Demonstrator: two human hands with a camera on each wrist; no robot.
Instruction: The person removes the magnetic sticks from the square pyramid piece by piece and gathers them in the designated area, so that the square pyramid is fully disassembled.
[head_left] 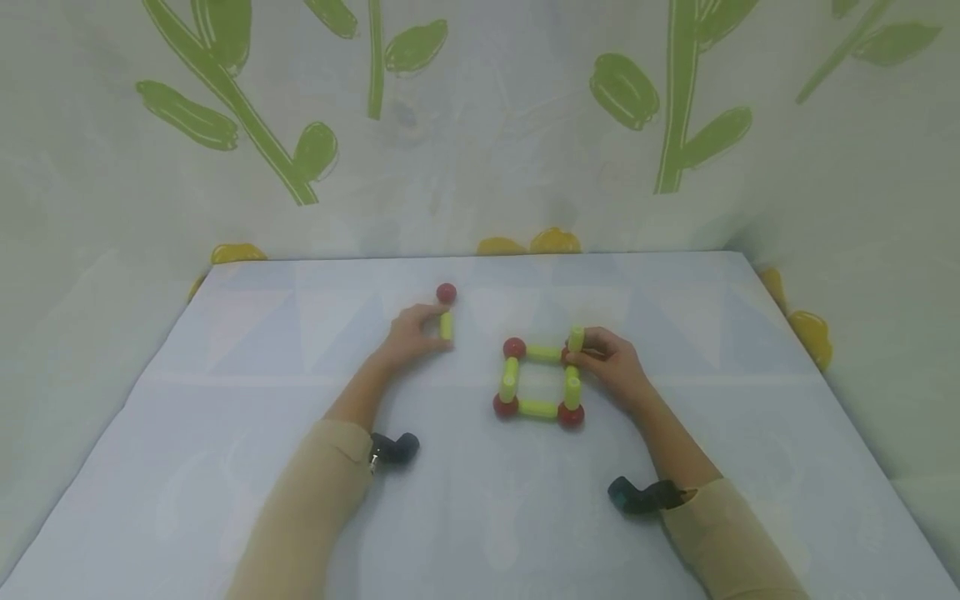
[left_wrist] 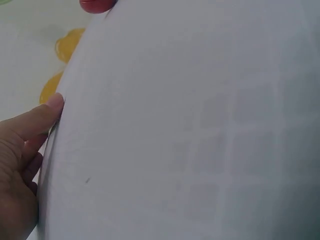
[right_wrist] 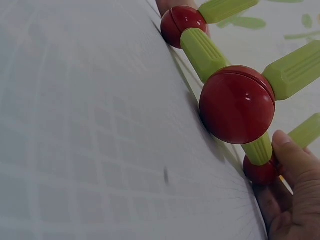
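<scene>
On the table, four-cornered, lies a square frame of red balls and yellow-green rods (head_left: 538,409), with short rods standing up from corners. My right hand (head_left: 617,365) grips the frame's far right red ball (right_wrist: 261,171), below its upright rod (head_left: 576,338). In the right wrist view, the near right red ball (right_wrist: 237,105) looms in front. Left of the frame, my left hand (head_left: 411,335) pinches a loose yellow-green rod (head_left: 446,326) between thumb and finger, one at each end. That rod is hidden in the left wrist view. Just beyond the fingers sits a loose red ball (head_left: 446,293).
The white table (head_left: 480,517) has faint printed shapes and a far edge close behind the loose ball. Behind it rises a pale wall (head_left: 480,150) with green leaf and yellow flower pictures. Each wrist carries a dark camera (head_left: 397,448) on a strap.
</scene>
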